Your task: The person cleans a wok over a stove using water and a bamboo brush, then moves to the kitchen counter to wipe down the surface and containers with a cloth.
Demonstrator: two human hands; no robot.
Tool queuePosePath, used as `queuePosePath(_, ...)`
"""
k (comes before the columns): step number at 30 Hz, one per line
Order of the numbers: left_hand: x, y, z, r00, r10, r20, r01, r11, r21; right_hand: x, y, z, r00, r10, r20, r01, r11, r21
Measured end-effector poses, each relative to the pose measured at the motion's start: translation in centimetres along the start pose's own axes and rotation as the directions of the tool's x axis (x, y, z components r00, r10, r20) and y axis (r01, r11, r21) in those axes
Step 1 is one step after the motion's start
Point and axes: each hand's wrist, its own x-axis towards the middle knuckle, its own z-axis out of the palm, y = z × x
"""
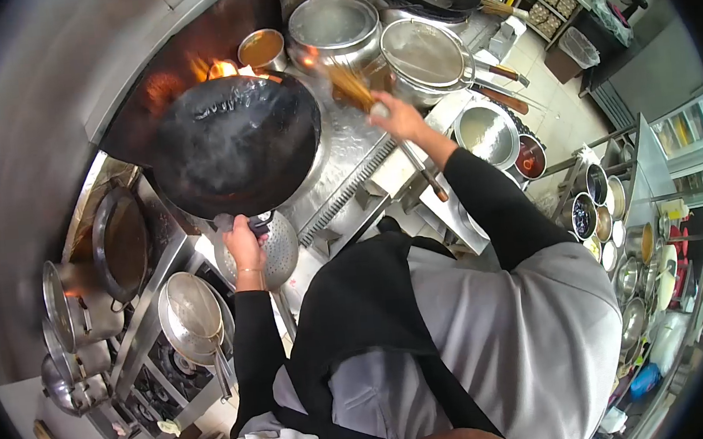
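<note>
My left hand [245, 250] is closed around the near handle of a large black wok [237, 150], with something dark under the fingers. The wok is tilted over the burner, its dark inside wet and steaming, and flames [225, 68] rise behind it. My right hand [398, 117] grips a bamboo wok brush [348, 84], its bristles blurred and pointing towards the pots at the back. A metal rod with a wooden end [435, 187] runs below that hand; whether the hand holds it too, I cannot tell. Under the left hand is a perforated strainer [277, 251].
Behind stand a pot of brown liquid [262, 52], a lidded pot [334, 22] and a mesh strainer [425, 52] on a pot. To the right are a bowl of pale liquid [486, 134] and a red sauce pot [530, 157]. More strainers [189, 307] sit at left.
</note>
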Motion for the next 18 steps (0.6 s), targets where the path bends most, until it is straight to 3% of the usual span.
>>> queuePosePath(1, 0.5, -0.6, 0.9, 0.996, -0.079, 0.035, 0.081, 0.994, -0.078, -1.5, 0.8, 0.6, 0.995, -0.087, -0.056, 0.088, 0.996, 0.005)
queuePosePath(2, 0.9, -1.5, 1.7, 0.984, -0.158, 0.076, 0.168, 0.975, -0.148, -2.6, -4.8, -4.2, 0.8, 0.368, 0.474, -0.47, 0.875, 0.114)
queuePosePath(3, 1.7, -3.2, 2.6, 0.972, -0.202, 0.12, 0.226, 0.944, -0.242, -4.1, -1.8, -1.2, 0.91, 0.196, 0.364, -0.177, 0.98, -0.085)
queuePosePath(4, 1.9, -4.1, 3.8, 0.956, -0.265, 0.128, 0.29, 0.918, -0.27, -5.0, -0.6, 0.3, 0.897, 0.205, 0.392, -0.147, 0.974, -0.174)
queuePosePath(6, 2.0, -5.8, 6.2, 0.938, -0.301, 0.17, 0.345, 0.856, -0.384, -5.7, -0.6, 0.8, 0.882, 0.241, 0.405, -0.186, 0.967, -0.172)
queuePosePath(8, 1.0, -5.9, 9.3, 0.933, -0.346, 0.105, 0.355, 0.827, -0.436, -5.9, 0.4, 1.9, 0.927, 0.243, 0.285, -0.155, 0.942, -0.298)
queuePosePath(9, 0.9, -5.9, 10.2, 0.933, -0.342, 0.115, 0.356, 0.818, -0.453, -6.6, -1.8, 0.2, 0.997, 0.032, 0.074, -0.002, 0.924, -0.382)
queuePosePath(10, 0.8, -5.6, 11.3, 0.923, -0.379, 0.068, 0.363, 0.798, -0.482, -6.4, -3.2, -0.7, 0.998, -0.002, 0.068, 0.024, 0.945, -0.325)
queuePosePath(11, 1.2, -5.8, 11.9, 0.921, -0.383, 0.07, 0.368, 0.795, -0.482, -7.0, -3.2, -0.5, 0.981, -0.128, 0.146, 0.159, 0.961, -0.224)
queuePosePath(12, 1.5, -6.2, 12.3, 0.918, -0.389, 0.073, 0.375, 0.795, -0.478, -8.8, -1.9, 1.7, 0.941, 0.057, 0.333, 0.049, 0.953, -0.299)
queuePosePath(14, 1.4, -5.2, 13.2, 0.929, -0.366, 0.059, 0.348, 0.807, -0.478, -12.3, -2.6, 1.5, 0.752, 0.026, 0.658, 0.123, 0.976, -0.179)
queuePosePath(15, 1.6, -5.0, 13.5, 0.925, -0.378, 0.042, 0.354, 0.815, -0.458, -15.0, 0.5, 4.8, 0.717, -0.05, 0.695, 0.232, 0.958, -0.17)
queuePosePath(16, 1.6, -5.0, 13.7, 0.921, -0.389, 0.028, 0.361, 0.824, -0.436, -17.6, 4.0, 8.0, 0.617, -0.118, 0.778, 0.383, 0.909, -0.165)
queuePosePath(17, 2.4, -6.6, 12.8, 0.929, -0.351, 0.121, 0.369, 0.838, -0.401, -18.0, 3.2, 7.0, 0.515, 0.079, 0.853, 0.294, 0.919, -0.263)
queuePosePath(18, 2.6, -6.8, 12.0, 0.895, -0.407, 0.183, 0.445, 0.785, -0.43, -18.9, 4.5, 8.0, 0.57, 0.063, 0.819, 0.324, 0.899, -0.294)
